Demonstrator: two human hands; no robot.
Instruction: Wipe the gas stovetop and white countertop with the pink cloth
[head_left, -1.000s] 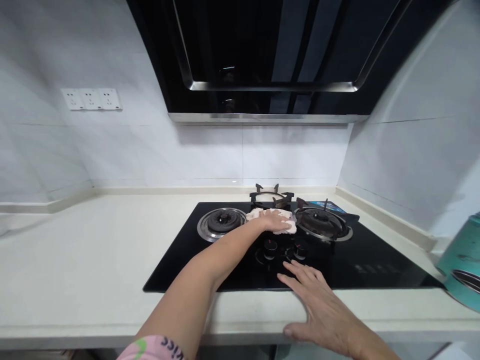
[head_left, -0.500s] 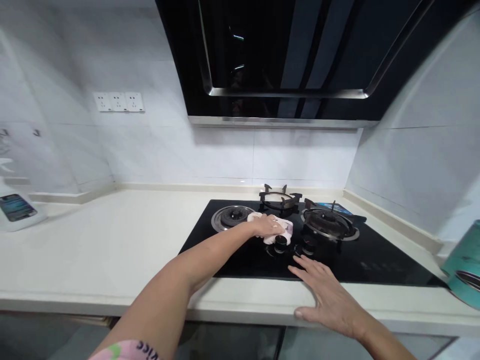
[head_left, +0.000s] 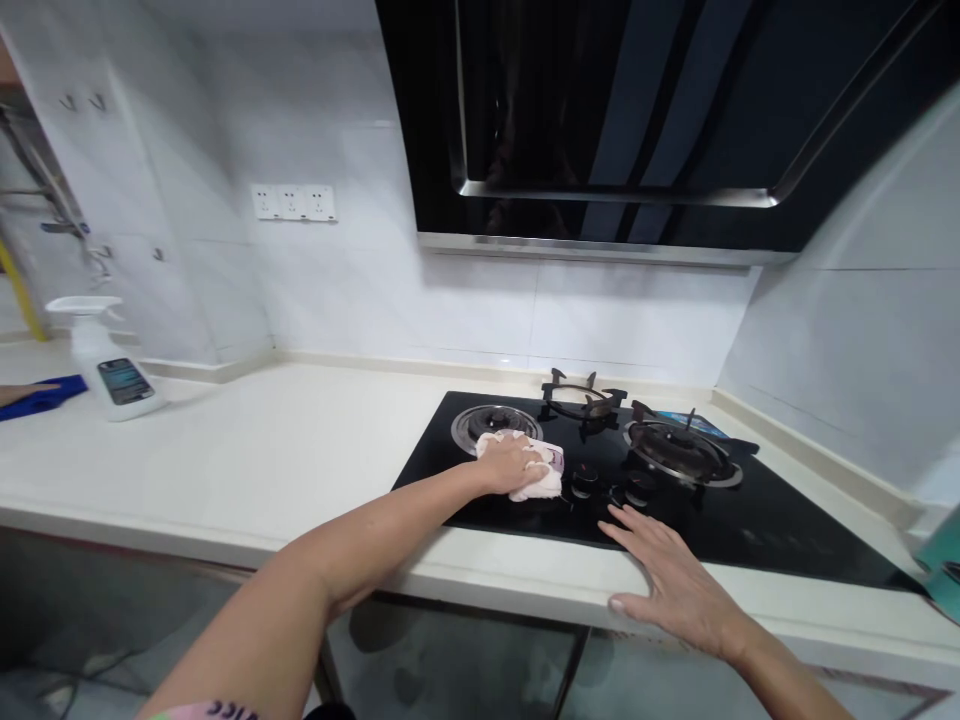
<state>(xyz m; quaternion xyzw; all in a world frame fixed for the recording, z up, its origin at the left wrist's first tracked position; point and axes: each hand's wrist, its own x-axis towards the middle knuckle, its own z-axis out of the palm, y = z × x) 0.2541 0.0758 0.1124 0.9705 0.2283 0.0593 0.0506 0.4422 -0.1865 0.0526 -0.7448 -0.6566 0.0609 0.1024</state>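
My left hand (head_left: pixel 507 463) presses a pale pink-and-white cloth (head_left: pixel 546 482) onto the black glass gas stove (head_left: pixel 480 515). The cloth lies at the front edge of the left burner (head_left: pixel 496 424), left of a control knob (head_left: pixel 584 481); my palm hides part of it. My right hand (head_left: pixel 667 580) holds nothing. Its fingers are spread, with the fingertips near the stove's front edge below a second knob (head_left: pixel 637 487) and the thumb at the counter's edge. A loose pan support (head_left: pixel 581 400) stands upright behind the left burner.
The right burner (head_left: pixel 682 452) carries a dark pan support. A white spray bottle (head_left: pixel 112 365) stands on the counter (head_left: pixel 300 450) at left, beside a blue cloth (head_left: pixel 45 397). A teal container (head_left: pixel 946 565) stands at far right. The range hood (head_left: pixel 607 215) overhangs the stove.
My left hand has slid the cloth leftward and toward me, away from the knob. My right hand stays spread by the stove's front edge. The view has turned left, showing more of the spray bottle.
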